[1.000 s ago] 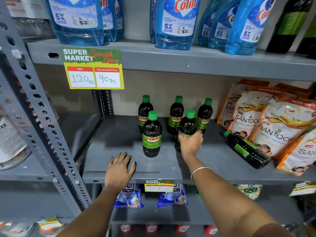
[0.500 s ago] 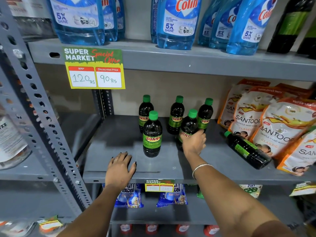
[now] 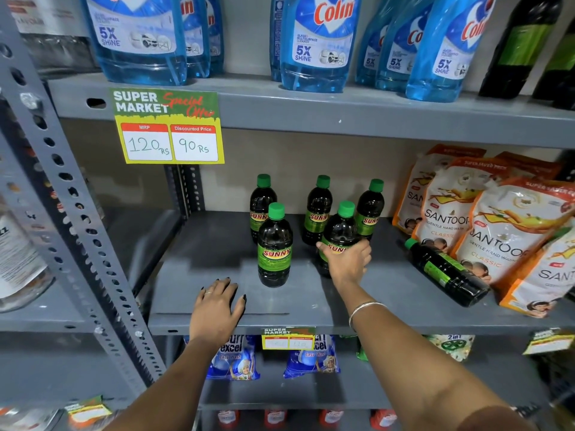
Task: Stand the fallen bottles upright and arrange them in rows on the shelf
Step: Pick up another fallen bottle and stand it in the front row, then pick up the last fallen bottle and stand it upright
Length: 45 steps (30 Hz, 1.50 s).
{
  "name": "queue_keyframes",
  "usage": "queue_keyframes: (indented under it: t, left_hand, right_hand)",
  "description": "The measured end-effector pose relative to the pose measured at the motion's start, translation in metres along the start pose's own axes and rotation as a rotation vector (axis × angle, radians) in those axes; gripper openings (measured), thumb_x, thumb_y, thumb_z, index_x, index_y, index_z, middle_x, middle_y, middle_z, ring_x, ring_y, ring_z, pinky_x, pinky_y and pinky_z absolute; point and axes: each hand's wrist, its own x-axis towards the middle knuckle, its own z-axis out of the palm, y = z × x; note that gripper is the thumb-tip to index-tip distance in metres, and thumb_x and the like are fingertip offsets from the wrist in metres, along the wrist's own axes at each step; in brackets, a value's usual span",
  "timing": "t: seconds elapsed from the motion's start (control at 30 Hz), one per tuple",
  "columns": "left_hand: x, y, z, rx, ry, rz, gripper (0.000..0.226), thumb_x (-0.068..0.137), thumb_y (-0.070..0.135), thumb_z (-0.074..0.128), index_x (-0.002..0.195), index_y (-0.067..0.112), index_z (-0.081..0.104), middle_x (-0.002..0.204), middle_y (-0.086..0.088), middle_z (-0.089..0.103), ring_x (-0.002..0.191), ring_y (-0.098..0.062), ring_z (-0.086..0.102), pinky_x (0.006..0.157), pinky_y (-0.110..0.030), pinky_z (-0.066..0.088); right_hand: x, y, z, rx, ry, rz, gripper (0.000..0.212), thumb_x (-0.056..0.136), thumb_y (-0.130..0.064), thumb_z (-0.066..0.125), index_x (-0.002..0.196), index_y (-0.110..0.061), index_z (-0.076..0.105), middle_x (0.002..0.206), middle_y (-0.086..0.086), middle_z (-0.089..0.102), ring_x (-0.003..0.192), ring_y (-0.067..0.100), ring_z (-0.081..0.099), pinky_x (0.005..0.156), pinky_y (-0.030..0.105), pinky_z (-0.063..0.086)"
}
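Bottles of dark liquid, six counted, each with a green screw cap and a green band label lettered SUNNY in red on yellow, all on the grey metal shelf (image 3: 217, 253) at middle height. Five stand upright: three in a back row, namely the back-left bottle (image 3: 262, 206), the back-middle bottle (image 3: 318, 209) and the back-right bottle (image 3: 370, 209); two ahead of them, namely the front-left bottle (image 3: 275, 245), standing free, and the front-right bottle (image 3: 339, 231), just before the back-right one. One fallen bottle (image 3: 445, 272) lies on its side at the right, cap pointing toward the back row, its lower end touching the hand-wash pouches (image 3: 510, 237). Right hand (image 3: 347, 262): wrapped around the lower body of the front-right bottle, fingers closed on the label, a thin bangle at the wrist. Left hand (image 3: 216, 306): spread flat, palm down, on the shelf's front edge, gripping nothing, near the front-left bottle but not touching it. Price card (image 3: 168, 127) on the shelf edge above, one, marked 120 and 90.
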Motion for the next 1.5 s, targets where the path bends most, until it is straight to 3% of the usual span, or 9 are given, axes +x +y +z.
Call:
queue_keyframes:
  t: [0.17,0.57,0.8,0.97,1.13,1.27,1.37,1.5]
  left_hand:
    - [0.000,0.001,-0.001,-0.009,0.000,-0.001,0.080,0.077,0.058,0.006,0.129,0.016,0.050,0.141,-0.007,0.048,0.132,-0.026,0.039,0.112,-0.043,0.027]
    - [-0.001,0.001,-0.002,-0.016,-0.012,-0.008,0.079,0.077,0.058,0.007,0.129,0.017,0.049,0.142,-0.006,0.046,0.134,-0.025,0.037,0.113,-0.042,0.025]
    - [-0.001,0.005,-0.005,-0.023,-0.006,-0.017,0.082,0.075,0.061,0.007,0.127,0.016,0.051,0.140,-0.007,0.049,0.132,-0.025,0.039,0.113,-0.043,0.026]
    - [0.000,0.008,-0.006,-0.040,0.005,-0.038,0.077,0.077,0.060,0.013,0.123,0.015,0.055,0.137,-0.007,0.051,0.128,-0.026,0.044,0.110,-0.042,0.030]
    - [0.007,0.020,-0.003,-0.048,-0.003,-0.045,0.046,0.091,0.043,0.040,0.123,0.013,0.054,0.140,-0.008,0.049,0.129,-0.027,0.042,0.109,-0.040,0.030]
    - [0.010,0.025,0.001,-0.046,0.007,-0.067,0.040,0.091,0.036,0.046,0.123,0.013,0.054,0.140,-0.008,0.048,0.129,-0.027,0.042,0.109,-0.039,0.030]
    - [0.012,0.026,0.001,-0.060,0.024,-0.111,0.039,0.091,0.034,0.048,0.123,0.013,0.054,0.138,-0.009,0.050,0.127,-0.028,0.043,0.107,-0.041,0.033]
    - [0.015,0.030,0.002,-0.059,0.018,-0.131,0.038,0.090,0.035,0.048,0.121,0.014,0.054,0.136,-0.007,0.051,0.125,-0.028,0.044,0.103,-0.041,0.037]
  right_hand:
    - [0.006,-0.002,-0.002,-0.012,-0.064,0.017,0.076,0.068,-0.024,0.078,0.127,0.000,0.037,0.132,0.021,0.044,0.127,0.037,0.039,0.104,0.050,0.035]
    - [0.017,0.009,-0.009,0.099,-0.195,-0.078,0.070,0.060,-0.018,0.079,0.121,-0.005,0.047,0.123,0.016,0.053,0.121,0.035,0.047,0.104,0.052,0.039]
    - [0.023,0.015,-0.012,0.100,-0.250,-0.131,0.074,0.057,-0.026,0.082,0.120,-0.008,0.046,0.123,0.013,0.055,0.123,0.033,0.048,0.104,0.052,0.039]
    - [0.018,0.024,-0.028,0.201,-0.164,-0.202,0.076,0.078,-0.047,0.067,0.134,-0.009,0.032,0.138,0.012,0.044,0.134,0.028,0.036,0.108,0.047,0.035]
    - [0.040,0.041,-0.048,-0.018,0.034,-0.189,0.069,0.091,-0.045,0.048,0.138,0.002,0.029,0.142,0.023,0.039,0.133,0.034,0.036,0.104,0.049,0.039]
    - [0.074,0.052,-0.070,-0.472,0.067,-0.174,0.061,0.088,-0.034,0.059,0.132,0.003,0.037,0.131,0.025,0.046,0.124,0.037,0.041,0.099,0.048,0.043]
    - [0.098,0.069,-0.081,-0.717,0.007,-0.099,0.065,0.087,-0.024,0.061,0.139,0.000,0.029,0.144,0.025,0.035,0.136,0.038,0.029,0.110,0.048,0.030]
    - [0.123,0.087,-0.088,-0.826,0.026,0.029,0.050,0.095,-0.007,0.031,0.144,-0.001,0.022,0.153,0.025,0.022,0.144,0.038,0.015,0.117,0.051,0.013]
